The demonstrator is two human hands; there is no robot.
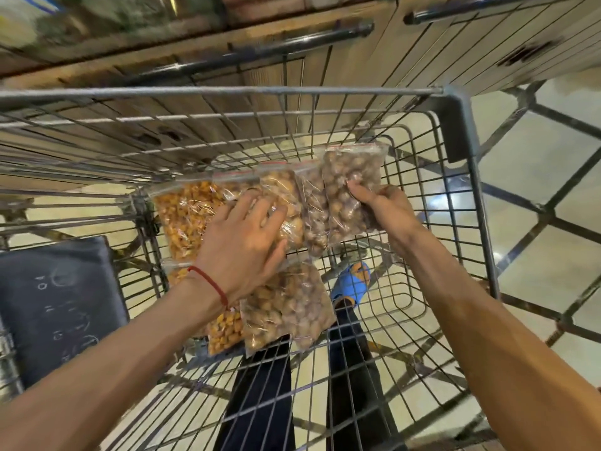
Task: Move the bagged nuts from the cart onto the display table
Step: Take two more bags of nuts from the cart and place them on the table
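- Reaching into the wire cart point(227, 91), several clear zip bags of nuts lying overlapped on its mesh floor, none yet on the wooden display table point(292, 43) judged to stand beyond the far rim.
- Pinching the rightmost bag of brown nuts point(351, 170) in the right hand point(383, 209), thumb on top, fingers curled beneath, closed snugly on the plastic.
- Pressing the left hand point(247, 236) flat, fingers splayed wide, across the pale-nut bag point(279, 187) beside the orange bag point(185, 209); gripping nothing.
- Best to gather bags by their bodies, not the zip seals, and lift clear of the rim.
- Worth minding slick plastic slipping from a stacked handful.
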